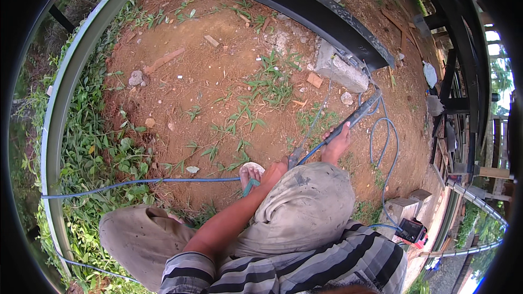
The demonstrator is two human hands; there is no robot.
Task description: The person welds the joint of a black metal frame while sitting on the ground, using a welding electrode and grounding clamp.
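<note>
I am squatting, with both hands in front of my right knee. My right hand (338,144) grips a long dark electrode holder (358,112) that slants away to the right. A blue cable runs into its near end, and its far end is close to a concrete block (348,74) under a black steel beam (305,0). My left hand (276,171) is closed around a dark grey piece (295,157), partly hidden by the fingers and knee. From it a thin grey rod (317,114) stretches up toward the block; its exact kind is unclear.
A blue cable (180,179) crosses the ground at left, near my sandalled foot (250,172). More cable (396,147) loops at right toward a black-and-red box (412,232). A grey steel channel (52,147) curves along the left. A brick piece (314,80) and stones lie about.
</note>
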